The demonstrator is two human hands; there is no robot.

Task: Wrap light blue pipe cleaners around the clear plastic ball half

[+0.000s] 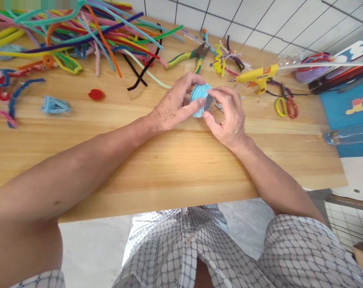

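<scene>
Both hands meet over the middle of the wooden table [175, 160]. My left hand [173, 106] curls round a small round object wrapped in light blue pipe cleaner [198, 96], with its thumb pressed on the front. My right hand [227, 116] pinches the same object from the right, fingers bent over a shiny clear or metallic part of it [209, 103]. What lies under the blue wrapping I cannot make out.
A heap of coloured pipe cleaners [79, 36] covers the far left. Green-handled pliers [189, 56], a yellow glue gun [257, 76], scissors [286, 107], a red curl [96, 94], a light blue shape [53, 105] and a clear tube [349, 136] lie around.
</scene>
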